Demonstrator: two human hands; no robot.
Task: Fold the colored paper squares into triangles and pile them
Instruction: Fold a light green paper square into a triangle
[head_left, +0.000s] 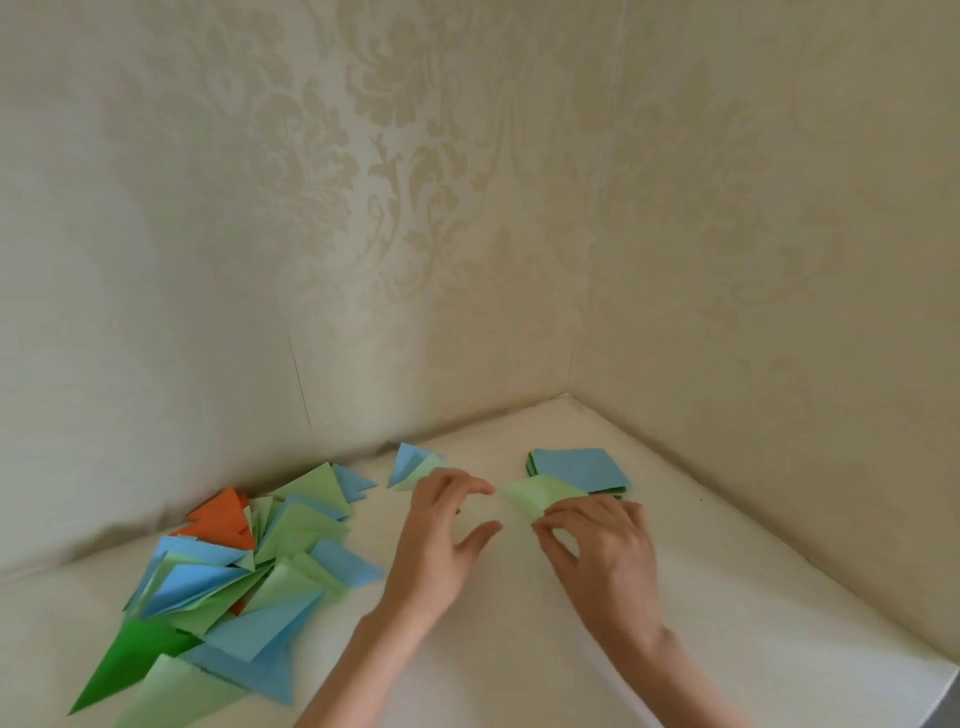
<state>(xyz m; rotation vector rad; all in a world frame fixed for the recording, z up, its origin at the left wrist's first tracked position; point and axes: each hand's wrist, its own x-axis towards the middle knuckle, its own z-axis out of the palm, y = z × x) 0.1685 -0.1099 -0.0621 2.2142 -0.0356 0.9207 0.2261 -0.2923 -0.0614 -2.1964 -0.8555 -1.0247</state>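
We see both forearms reach in from the near edge of the surface toward its far corner. The right hand (602, 545) lies palm down with its fingers curled, thumb and fingertips pinching the near edge of a light green paper (543, 496) that lies just in front of the stack of squares (579, 467), a blue sheet on top, near the far corner. The left hand (447, 540) hovers beside it with fingers loosely bent and the thumb spread, holding nothing; its fingertips come close to the paper's left tip, though we cannot tell whether they touch it. Along the left edge, against the wall, a loose pile of folded triangles (234, 582) spreads out in blue, light green, dark green and orange. A separate small blue and green triangle (413, 465) lies at the far edge, just behind the left hand. The surface (519, 649) is pale cream and set into a corner of walls (467, 208) covered in beige floral-patterned paper. Bare surface stretches between the pile and the hands, and to the right of the right wrist toward the right edge.
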